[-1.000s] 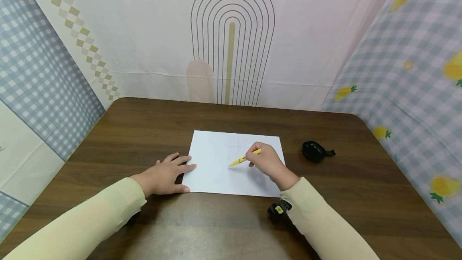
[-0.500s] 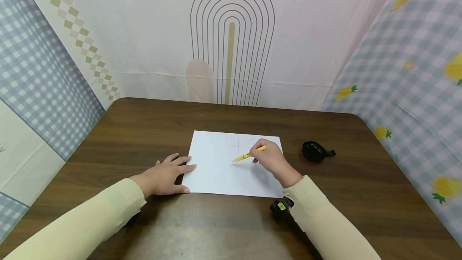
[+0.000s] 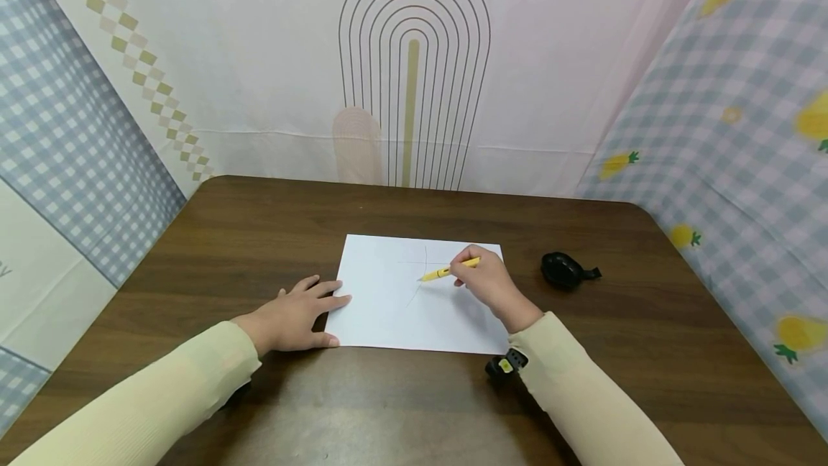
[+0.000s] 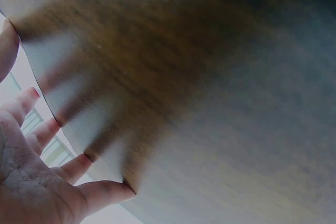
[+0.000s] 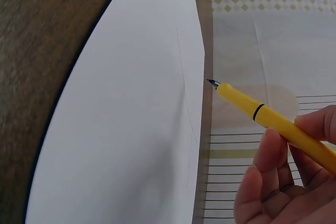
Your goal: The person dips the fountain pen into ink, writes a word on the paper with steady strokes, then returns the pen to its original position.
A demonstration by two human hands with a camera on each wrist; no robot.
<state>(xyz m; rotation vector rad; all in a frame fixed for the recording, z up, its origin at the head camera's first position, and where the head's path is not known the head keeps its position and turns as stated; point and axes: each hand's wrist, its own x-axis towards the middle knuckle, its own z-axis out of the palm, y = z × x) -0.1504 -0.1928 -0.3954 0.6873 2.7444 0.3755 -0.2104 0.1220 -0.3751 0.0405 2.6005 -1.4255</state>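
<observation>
A white sheet of paper [image 3: 375,308] lies on the wooden table, marked with a thin upright line, a level line across it and a slanted stroke running down to the left. My right hand [image 3: 484,275] pinches a yellow fountain pen [image 5: 247,103] with a black ring on its barrel. In the right wrist view the metal nib shows uncapped, clear of the sheet. Over the sheet's left edge, my left hand [image 3: 297,313] rests with fingers spread and fingertips on the paper. The left wrist view shows those fingertips [image 4: 73,167] along the edge.
A small black pouch-like object with a short tab [image 3: 561,270] sits on the table to the right of the paper. The brown wooden table [image 3: 272,214] has rounded far corners. Patterned cloths [image 3: 272,56] hang behind it and at both sides.
My right hand has moved up and to the right with the pen. A slanted line now shows on the paper where the pen passed. The left hand has stayed in place.
</observation>
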